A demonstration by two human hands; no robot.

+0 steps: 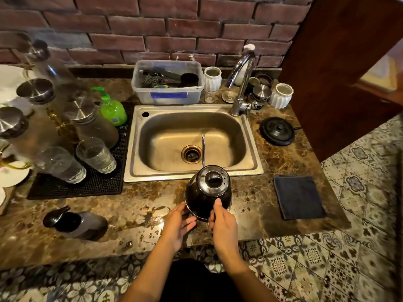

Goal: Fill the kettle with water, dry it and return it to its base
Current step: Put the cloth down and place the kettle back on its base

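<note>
A black gooseneck kettle (207,192) with a shiny steel lid stands on the marble counter just in front of the sink (139,162). Its thin spout reaches out over the basin. My right hand (222,223) is closed on the kettle's handle at its near side. My left hand (178,225) rests against the kettle's lower left side, fingers spread. The round black kettle base (277,131) lies to the right of the sink. A dark folded cloth (298,196) lies flat at the counter's right. The chrome tap (242,83) stands at the sink's far right corner, with no water running.
Glass bottles and tumblers (96,154) crowd a black mat on the left. A green soap bottle (112,110) and a plastic tub (168,83) with brushes stand behind the sink. White ribbed cups (281,95) flank the tap. A dark jug (74,222) lies on the near left counter.
</note>
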